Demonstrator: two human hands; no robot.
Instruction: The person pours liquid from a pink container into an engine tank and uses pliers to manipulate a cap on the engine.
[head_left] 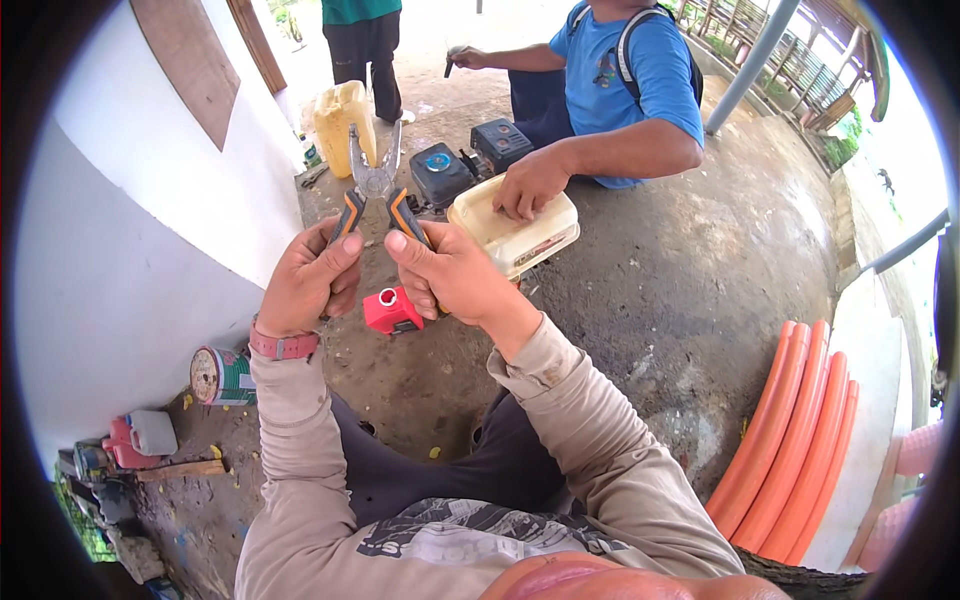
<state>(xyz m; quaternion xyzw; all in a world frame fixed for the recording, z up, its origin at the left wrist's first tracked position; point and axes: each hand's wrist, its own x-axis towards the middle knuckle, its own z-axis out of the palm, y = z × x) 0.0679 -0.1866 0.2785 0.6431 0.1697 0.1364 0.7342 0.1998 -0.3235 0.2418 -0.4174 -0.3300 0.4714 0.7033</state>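
Concrete floor [640,270] underneath, and both hands grip the pliers [374,190]: left hand [310,280] and right hand [450,272] each closed round one handle, jaws spread. Best pull evenly, clear of the red part [392,310].

This is an open-air repair spot on a bare concrete floor [640,270] beside a white wall [140,250], not an indoor shop. A small engine [470,160] sits on the floor as the centre of it: a yellow jerrycan [338,120] stands just left of it, a cream fuel tank [515,235] lies just in front, and orange conduit pipes [790,450] lie well off to its right. Pliers [372,190] are held up just in front of the engine.
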